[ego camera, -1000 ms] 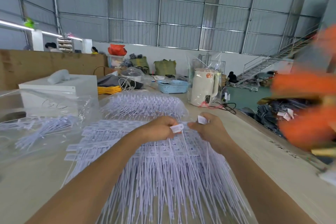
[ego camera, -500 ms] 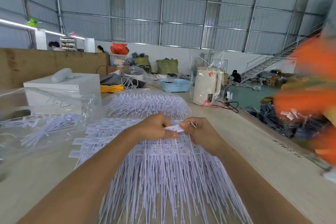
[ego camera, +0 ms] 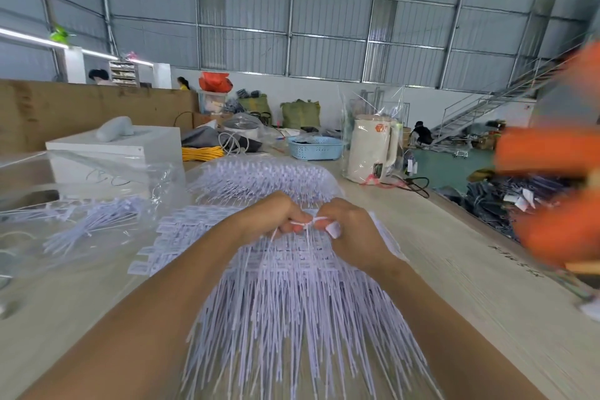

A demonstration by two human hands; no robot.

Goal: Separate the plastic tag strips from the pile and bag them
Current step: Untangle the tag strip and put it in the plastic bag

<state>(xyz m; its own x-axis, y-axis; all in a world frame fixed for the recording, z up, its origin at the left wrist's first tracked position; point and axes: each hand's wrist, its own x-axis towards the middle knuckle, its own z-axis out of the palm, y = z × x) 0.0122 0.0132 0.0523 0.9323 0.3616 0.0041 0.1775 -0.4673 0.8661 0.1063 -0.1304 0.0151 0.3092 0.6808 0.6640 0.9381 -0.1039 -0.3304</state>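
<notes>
While both hands meet over the middle of the pile of tag strips (ego camera: 292, 302), I read their state as follows. Left hand (ego camera: 276, 214): fingers curled, fingertips pinching a thin white strip (ego camera: 300, 225) at its upper end. Right hand (ego camera: 350, 230): fingers curled, thumb and forefinger pinching the same strip from the other side, with a small white tag head (ego camera: 334, 230) showing under the fingers. The two pinch points are touching or just beside each other; I cannot tell which.

Pile location: it lies on the light wooden table (ego camera: 470, 286), fanned out toward the camera, with its printed tag heads at the far end under the hands. A second heap of strips (ego camera: 263, 177) sits behind the hands, apart from the first.

Bag location: a clear plastic bag (ego camera: 81, 204) lies to the left of the pile and holds a loose bunch of strips (ego camera: 87, 224).

Further back on the table: a white box (ego camera: 113, 153), a blue basket (ego camera: 316, 148) and a cream kettle (ego camera: 373, 153) beside a clear bag. A blurred orange shape (ego camera: 552, 153) fills the right edge; I cannot identify it.
</notes>
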